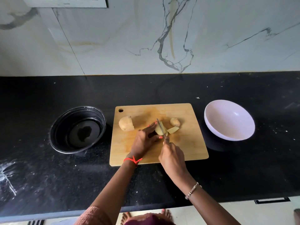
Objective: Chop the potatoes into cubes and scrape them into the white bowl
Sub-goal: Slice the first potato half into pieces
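A wooden cutting board (186, 148) lies on the black counter. My left hand (144, 140) steadies a pale potato piece (158, 130) in the board's middle. My right hand (172, 157) grips a knife (160, 126) whose blade sits in that piece. A cut wedge (173, 129) lies just right of the blade. A half potato (126, 123) rests at the board's left, and a small unpeeled potato end (175, 121) at its right. The white bowl (229, 120) stands empty to the right of the board.
A black round pan (78, 129) stands left of the board on the black counter (48, 176). A marble wall (146, 38) rises behind the counter. The counter's front edge runs below my arms, with my feet on the floor beneath.
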